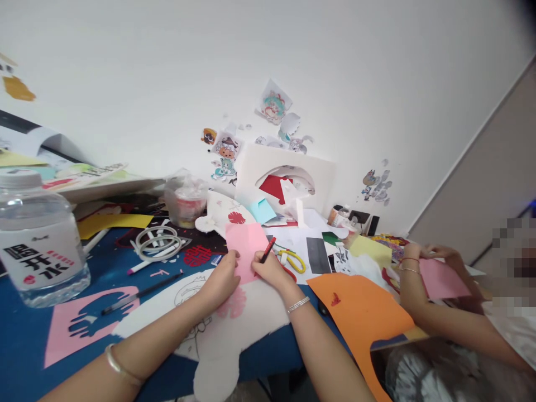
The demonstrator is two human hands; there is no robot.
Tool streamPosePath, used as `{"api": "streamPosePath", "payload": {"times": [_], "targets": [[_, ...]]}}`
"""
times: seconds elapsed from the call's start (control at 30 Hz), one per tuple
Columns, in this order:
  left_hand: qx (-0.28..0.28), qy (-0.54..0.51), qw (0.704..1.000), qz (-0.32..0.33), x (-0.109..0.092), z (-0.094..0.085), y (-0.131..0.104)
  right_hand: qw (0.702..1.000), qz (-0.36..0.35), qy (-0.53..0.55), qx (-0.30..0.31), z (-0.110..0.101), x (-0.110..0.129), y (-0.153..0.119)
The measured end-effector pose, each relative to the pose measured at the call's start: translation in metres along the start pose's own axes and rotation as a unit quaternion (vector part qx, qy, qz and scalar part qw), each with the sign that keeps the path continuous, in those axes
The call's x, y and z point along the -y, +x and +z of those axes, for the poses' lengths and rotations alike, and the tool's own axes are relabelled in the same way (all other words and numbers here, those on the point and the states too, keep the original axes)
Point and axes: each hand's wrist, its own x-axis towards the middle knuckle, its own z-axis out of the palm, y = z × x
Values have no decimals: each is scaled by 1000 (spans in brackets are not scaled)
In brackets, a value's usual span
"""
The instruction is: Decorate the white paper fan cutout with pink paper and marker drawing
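Observation:
In the head view, a sheet of pink paper [245, 237] lies in front of me over a white paper cut-out [262, 307]. My left hand [225, 279] grips its lower left edge with curled fingers. A pen with a red and black barrel [268, 250] is held in my right hand [267, 269], near the sheet's right edge; the tip is hidden behind the fingers. Below the hands, a lacy pink paper cut-out [232, 304] rests on the white one. Scissors with yellow handles [295, 261] lie just right of my right hand.
A large water bottle [39, 240] stands at the left, beside pink paper with a cut-out hole [52, 335]. Orange paper [368, 307] overhangs the front edge at the right. A co-worker's hands [419, 254] hold pink paper at far right. White card [322, 173] leans against the wall.

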Motion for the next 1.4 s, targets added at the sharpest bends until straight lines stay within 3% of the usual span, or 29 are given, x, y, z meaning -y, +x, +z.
{"api": "streamPosePath", "payload": {"times": [0.2,0.33,0.4,0.5,0.6,0.7,0.77,0.97,1.1,1.23,1.4], "targets": [[-36,-8,998,52,-4,-9,1,989,-12,101,-105,-23,12,2],[-103,-19,988,112,-11,-22,8,986,-7,158,-51,-31,19,-3],[-147,-32,979,139,-12,-27,12,978,32,207,25,-26,22,-5],[-203,-49,966,154,-12,-29,19,936,62,332,100,-9,27,-5],[-242,-64,956,155,-12,-28,23,885,28,456,83,10,32,-3],[-263,-50,949,168,-15,-26,26,856,5,513,57,24,33,0],[-255,-25,949,184,-18,-23,26,847,-2,530,32,29,30,3],[-148,70,953,255,-26,-12,23,840,8,532,-106,20,25,12],[-89,160,936,300,-30,-11,28,839,29,527,-135,14,24,14],[-75,178,927,323,-40,-12,35,838,27,525,-145,6,19,16],[-102,216,895,376,-41,-8,30,813,4,550,-192,-23,9,19]]}}
